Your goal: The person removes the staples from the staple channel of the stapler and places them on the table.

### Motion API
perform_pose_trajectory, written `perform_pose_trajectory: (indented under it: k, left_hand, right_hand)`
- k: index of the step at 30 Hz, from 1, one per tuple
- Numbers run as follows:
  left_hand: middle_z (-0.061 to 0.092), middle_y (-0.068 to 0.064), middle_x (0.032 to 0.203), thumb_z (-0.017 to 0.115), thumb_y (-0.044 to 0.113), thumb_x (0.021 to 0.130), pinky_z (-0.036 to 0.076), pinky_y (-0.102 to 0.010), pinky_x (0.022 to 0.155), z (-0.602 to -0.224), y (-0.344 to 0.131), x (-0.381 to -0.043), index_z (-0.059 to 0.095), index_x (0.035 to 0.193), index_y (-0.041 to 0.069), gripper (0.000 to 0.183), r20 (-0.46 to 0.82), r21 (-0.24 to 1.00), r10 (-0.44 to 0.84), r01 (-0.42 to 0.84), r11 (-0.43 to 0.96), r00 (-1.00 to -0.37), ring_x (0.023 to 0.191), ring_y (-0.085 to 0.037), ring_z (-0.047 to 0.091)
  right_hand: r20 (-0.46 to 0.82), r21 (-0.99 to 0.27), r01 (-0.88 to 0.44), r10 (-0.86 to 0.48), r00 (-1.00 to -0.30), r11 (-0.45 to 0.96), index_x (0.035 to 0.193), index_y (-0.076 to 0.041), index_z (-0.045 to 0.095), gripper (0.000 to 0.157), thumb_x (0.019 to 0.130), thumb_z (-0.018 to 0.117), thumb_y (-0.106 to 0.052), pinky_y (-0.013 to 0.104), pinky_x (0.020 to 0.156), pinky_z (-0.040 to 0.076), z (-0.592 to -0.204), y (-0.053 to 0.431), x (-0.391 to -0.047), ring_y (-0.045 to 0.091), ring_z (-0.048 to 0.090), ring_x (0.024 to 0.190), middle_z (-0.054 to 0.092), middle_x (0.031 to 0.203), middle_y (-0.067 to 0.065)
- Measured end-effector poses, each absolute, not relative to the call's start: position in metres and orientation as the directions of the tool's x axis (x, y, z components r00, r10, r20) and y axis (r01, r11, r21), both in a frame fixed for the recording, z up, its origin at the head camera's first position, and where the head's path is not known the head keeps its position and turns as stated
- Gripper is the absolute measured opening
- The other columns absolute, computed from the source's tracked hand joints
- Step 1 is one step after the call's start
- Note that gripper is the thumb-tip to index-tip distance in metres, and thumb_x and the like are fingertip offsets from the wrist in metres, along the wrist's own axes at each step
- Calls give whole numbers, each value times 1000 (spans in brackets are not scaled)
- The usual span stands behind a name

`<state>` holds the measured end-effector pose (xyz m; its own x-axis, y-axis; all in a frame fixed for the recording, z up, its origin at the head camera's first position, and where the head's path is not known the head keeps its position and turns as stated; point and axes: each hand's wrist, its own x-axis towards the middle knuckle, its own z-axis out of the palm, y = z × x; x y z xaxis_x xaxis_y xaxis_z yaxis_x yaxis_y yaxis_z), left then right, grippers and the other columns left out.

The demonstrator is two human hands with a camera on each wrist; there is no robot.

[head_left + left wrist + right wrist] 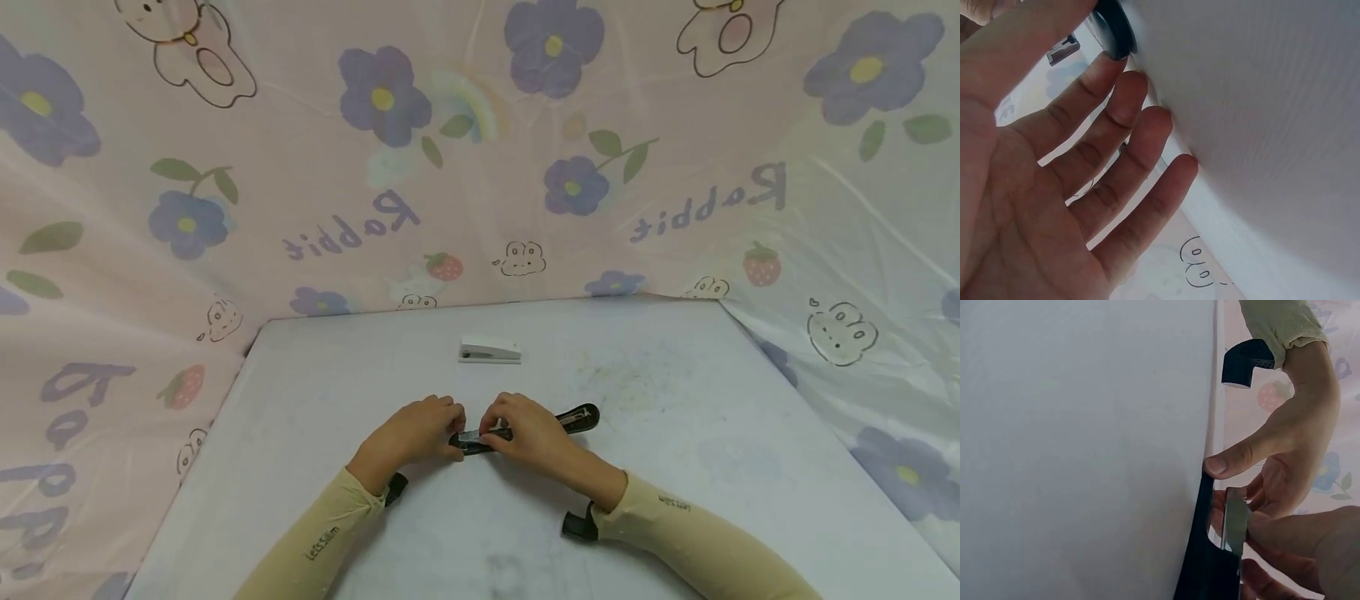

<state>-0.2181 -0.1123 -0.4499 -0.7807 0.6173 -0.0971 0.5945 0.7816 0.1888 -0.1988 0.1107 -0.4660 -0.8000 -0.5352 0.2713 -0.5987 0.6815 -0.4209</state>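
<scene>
A black stapler [581, 417] lies opened out lengthwise on the white table, its rounded end pointing right. My left hand [420, 429] pinches its left end between thumb and forefinger; the other fingertips [1185, 165] reach down to the tabletop. My right hand [531, 429] grips the stapler farther along, around its middle. In the right wrist view a grey metal strip [1235, 522] stands up from the black body, and the right thumb touches it. Whether that strip is loose or part of the stapler I cannot tell. Much of the stapler's middle is hidden by the right hand.
Behind the hands a white stapler [489, 351] sits on the white table [360, 358]. Printed cloth [465, 192] hangs along the table's back and sides. Black wrist cameras [580, 527] stick out under both sleeves.
</scene>
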Motion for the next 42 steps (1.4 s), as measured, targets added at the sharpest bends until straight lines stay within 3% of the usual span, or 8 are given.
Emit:
perform_pose_trajectory:
  k: [7, 14, 21, 28, 37, 42]
  left_hand:
    - [48, 11, 84, 85, 43, 78, 42, -30, 68, -449, -113, -217, 62, 97, 22, 37, -84, 198, 618, 594, 779, -782, 79, -11, 47]
    - [48, 11, 84, 86, 43, 78, 43, -31, 69, -448, -113, -217, 62, 97, 21, 38, -89, 184, 615, 594, 783, -783, 79, -11, 48]
    - [49, 11, 85, 85, 43, 78, 44, -31, 69, -448, -113, -219, 63, 98, 20, 38, -92, 184, 621, 600, 779, -779, 79, -11, 48]
    - [50, 9, 84, 86, 41, 78, 44, -31, 69, -444, -113, -217, 64, 98, 18, 38, -93, 195, 623, 600, 776, -776, 78, -12, 48]
    - [51, 8, 86, 86, 41, 78, 43, -31, 71, -446, -113, -218, 63, 98, 20, 37, -101, 203, 615, 589, 782, -782, 80, -11, 47]
    - [49, 9, 85, 86, 41, 78, 43, -30, 70, -450, -113, -219, 62, 98, 21, 36, -95, 203, 612, 587, 784, -785, 79, -11, 46]
  right_hand:
    - [297, -401, -623, -549, -782, 671, 89, -27, 66, 17, 85, 82, -30, 23, 67, 46, -468, 109, -201, 5, 54, 79, 60, 87, -13]
    - [311, -389, -630, -548, -776, 672, 103, -22, 69, 22, 87, 81, -30, 22, 65, 47, -467, 107, -203, 4, 55, 77, 63, 88, -11]
    - [303, -368, -644, -568, -765, 671, 97, -24, 74, 14, 87, 80, -30, 24, 66, 47, -463, 107, -203, 7, 57, 79, 63, 86, -11]
    - [277, -432, -628, -568, -775, 647, 98, -20, 71, 12, 90, 77, -26, 24, 68, 48, -452, 112, -203, 13, 61, 82, 65, 89, -7]
    - [207, -546, -616, -622, -755, 567, 100, -15, 66, 13, 92, 74, -19, 23, 72, 51, -453, 121, -192, 5, 58, 80, 60, 90, -12]
    - [196, -545, -632, -650, -735, 551, 100, -14, 66, 13, 91, 75, -17, 22, 72, 50, -454, 126, -180, 6, 58, 80, 60, 88, -12]
